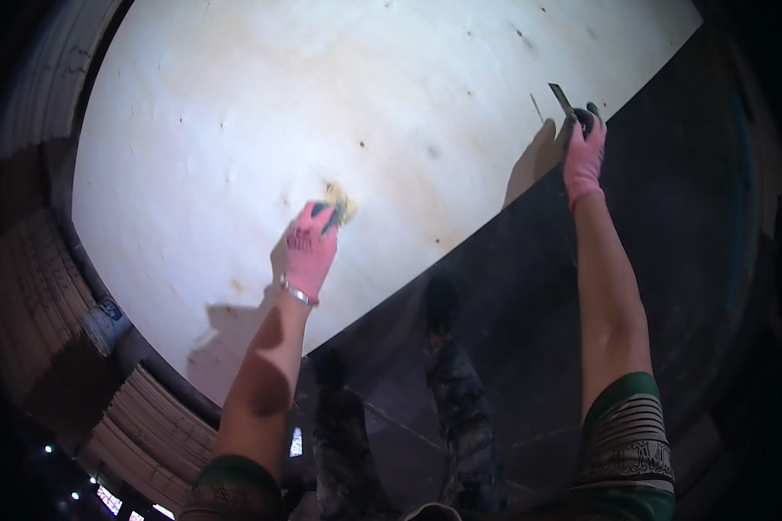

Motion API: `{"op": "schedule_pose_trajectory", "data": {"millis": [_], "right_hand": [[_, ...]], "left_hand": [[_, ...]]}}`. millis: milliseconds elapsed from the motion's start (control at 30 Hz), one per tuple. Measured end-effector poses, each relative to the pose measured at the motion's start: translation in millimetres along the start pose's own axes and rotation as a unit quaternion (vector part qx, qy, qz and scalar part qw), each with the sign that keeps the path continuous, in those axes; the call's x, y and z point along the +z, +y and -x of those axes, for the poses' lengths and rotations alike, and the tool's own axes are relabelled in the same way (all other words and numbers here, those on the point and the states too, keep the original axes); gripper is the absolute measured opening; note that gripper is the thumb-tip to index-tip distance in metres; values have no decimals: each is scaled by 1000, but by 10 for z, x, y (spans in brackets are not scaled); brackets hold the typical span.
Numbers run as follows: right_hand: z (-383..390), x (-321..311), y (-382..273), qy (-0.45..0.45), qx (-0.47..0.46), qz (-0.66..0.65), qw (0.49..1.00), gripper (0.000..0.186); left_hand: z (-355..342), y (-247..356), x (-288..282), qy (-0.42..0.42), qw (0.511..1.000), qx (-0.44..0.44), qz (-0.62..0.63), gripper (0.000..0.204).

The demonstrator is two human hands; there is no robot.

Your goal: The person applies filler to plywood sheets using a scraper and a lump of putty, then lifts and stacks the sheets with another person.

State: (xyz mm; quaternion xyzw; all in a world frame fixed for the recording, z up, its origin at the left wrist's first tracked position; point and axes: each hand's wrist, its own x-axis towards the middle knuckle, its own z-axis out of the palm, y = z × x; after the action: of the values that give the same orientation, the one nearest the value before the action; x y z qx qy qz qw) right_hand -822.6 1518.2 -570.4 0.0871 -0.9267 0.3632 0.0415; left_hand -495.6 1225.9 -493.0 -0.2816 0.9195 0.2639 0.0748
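A large pale plywood sheet [391, 104] with small dark knots lies before me. My left hand [311, 247], in a pink glove with dark fingertips and a metal band at the wrist, is closed on a yellowish putty-like lump [346, 208] just over the sheet. Whether a flat tool lies under that lump is hidden by the fingers. Toward the sheet's right edge, my right hand [586, 156], gloved alike, grips a scraper [561, 97] with a narrow flat blade pointing up and away. The blade stands off the surface, with its shadow beside it.
Stacks of thin boards [152, 425] stand along the left. A white and blue bucket [106, 326] sits beside them. The sheet's near edge runs diagonally, with dark floor [530, 304] beyond it and my legs [465, 417] close to that edge.
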Motion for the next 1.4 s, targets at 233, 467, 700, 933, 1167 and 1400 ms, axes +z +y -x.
{"op": "schedule_pose_trajectory", "data": {"millis": [233,467,700,933,1167,1400], "right_hand": [[-65,533,-294,30,-65,197,978,39],[-73,365,-231,-27,4,191,981,44],[-108,341,-176,-35,3,197,980,44],[63,600,-197,3,-51,223,974,41],[-256,561,290,49,-126,207,969,35],[-34,926,-219,-124,-59,109,984,31]], "left_hand": [[-611,653,-42,-108,982,-68,142,24],[-3028,2190,370,55,960,274,33,19],[-3063,2467,666,0,963,263,-51,23],[-1447,878,97,-147,872,-192,427,27],[1964,-90,362,-204,824,-325,416,36],[3748,-463,290,-147,736,-416,513,28]]}}
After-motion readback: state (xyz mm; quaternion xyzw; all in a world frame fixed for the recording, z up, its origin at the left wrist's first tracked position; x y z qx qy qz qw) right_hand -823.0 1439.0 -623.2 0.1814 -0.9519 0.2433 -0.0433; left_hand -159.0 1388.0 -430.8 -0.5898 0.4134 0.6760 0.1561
